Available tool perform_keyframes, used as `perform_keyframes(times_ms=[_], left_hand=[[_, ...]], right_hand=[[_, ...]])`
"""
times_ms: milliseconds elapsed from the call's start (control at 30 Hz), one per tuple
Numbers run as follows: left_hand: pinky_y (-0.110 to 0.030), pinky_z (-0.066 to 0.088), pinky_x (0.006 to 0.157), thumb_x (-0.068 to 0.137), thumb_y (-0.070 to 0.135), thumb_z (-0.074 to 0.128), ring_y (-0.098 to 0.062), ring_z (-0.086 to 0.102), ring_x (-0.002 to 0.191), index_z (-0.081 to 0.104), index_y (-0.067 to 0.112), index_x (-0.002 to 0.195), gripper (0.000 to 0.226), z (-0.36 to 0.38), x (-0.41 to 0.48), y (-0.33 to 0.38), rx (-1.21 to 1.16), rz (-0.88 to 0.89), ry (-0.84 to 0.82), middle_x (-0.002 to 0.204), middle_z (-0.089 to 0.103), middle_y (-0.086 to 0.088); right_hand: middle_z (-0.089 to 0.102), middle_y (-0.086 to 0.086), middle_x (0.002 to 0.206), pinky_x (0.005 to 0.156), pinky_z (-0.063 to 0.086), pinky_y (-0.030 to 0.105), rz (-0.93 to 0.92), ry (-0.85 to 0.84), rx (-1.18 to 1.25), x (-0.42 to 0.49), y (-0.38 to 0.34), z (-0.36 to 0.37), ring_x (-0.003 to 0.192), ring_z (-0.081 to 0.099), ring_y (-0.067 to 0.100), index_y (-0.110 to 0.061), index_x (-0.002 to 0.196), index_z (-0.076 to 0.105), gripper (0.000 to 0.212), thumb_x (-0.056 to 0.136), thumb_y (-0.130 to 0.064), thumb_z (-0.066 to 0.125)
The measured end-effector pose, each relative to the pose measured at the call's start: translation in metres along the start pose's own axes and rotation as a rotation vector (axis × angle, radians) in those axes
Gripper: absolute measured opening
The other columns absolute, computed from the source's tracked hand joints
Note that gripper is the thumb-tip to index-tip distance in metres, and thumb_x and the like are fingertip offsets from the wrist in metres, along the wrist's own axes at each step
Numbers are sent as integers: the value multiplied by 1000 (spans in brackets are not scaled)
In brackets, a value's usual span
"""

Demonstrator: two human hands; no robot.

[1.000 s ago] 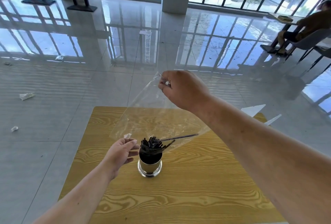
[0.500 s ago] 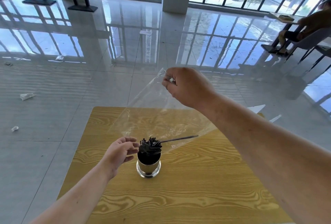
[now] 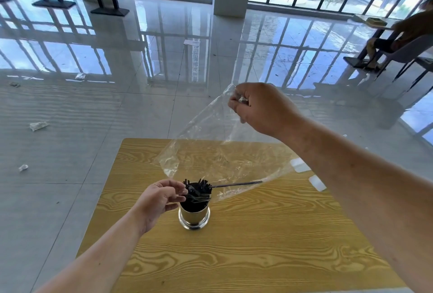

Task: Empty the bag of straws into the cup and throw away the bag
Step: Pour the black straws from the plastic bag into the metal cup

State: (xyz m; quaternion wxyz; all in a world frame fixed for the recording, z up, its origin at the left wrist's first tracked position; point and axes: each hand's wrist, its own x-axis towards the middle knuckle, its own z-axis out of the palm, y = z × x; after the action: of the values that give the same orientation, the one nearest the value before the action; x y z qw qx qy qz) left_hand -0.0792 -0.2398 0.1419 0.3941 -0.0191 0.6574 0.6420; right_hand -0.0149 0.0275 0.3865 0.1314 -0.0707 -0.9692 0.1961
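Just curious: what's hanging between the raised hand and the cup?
In the head view, the clear bag stretches from the right hand down to the cup, one black straw inside it.

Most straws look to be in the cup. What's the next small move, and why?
Probably tip the bag steeper with the right hand, since one straw lies nearly level inside it, one end at the cup mouth. The left hand at the rim can guide it in.
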Motion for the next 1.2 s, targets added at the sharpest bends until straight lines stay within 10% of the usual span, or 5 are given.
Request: perform_keyframes(times_ms=[333, 500, 800, 967, 1200], left_hand=[[-17, 52, 80, 99, -9, 57, -13, 75, 87, 82, 16, 83, 39, 11, -4, 22, 376, 300, -96, 89, 80, -2], [-36, 60, 92, 93, -21, 54, -29, 75, 115, 70, 7, 95, 32, -4, 3, 31, -7, 37, -260, 123, 78, -17], [-42, 67, 84, 95, -17, 48, -28, 79, 83, 63, 2, 134, 46, 6, 17, 19, -245, -183, -411, 135, 71, -21], [-37, 67, 70, 80, -13, 53, -27, 80, 83, 72, 7, 110, 40, -2, 22, 14, -423, -206, -344, 130, 74, -21], [-34, 67, 60, 106, 8, 49, -22, 77, 67, 69, 8, 127, 29, -4, 33, 3, -405, -204, -178, 103, 81, -15]], right_hand=[[74, -5, 67, 63, 43, 23, 21, 2, 116, -5, 25, -1, 59, 67, -1, -19, 92, 72, 14, 103, -27, 68], [75, -4, 67, 57, 40, 22, 56, 31, 193, -10, 38, 0, 50, 61, 0, -21, 88, 71, 16, 103, -25, 69], [75, -5, 67, 62, 43, 24, 53, 33, 202, -14, 48, 5, 55, 65, 3, -24, 86, 72, 16, 102, -24, 70], [75, -4, 68, 60, 39, 22, 58, 32, 213, -13, 52, 3, 49, 60, 0, -25, 86, 71, 17, 102, -26, 69], [75, -2, 68, 59, 40, 23, 56, 19, 216, -14, 55, 3, 48, 60, 1, -20, 89, 73, 15, 103, -24, 70]])
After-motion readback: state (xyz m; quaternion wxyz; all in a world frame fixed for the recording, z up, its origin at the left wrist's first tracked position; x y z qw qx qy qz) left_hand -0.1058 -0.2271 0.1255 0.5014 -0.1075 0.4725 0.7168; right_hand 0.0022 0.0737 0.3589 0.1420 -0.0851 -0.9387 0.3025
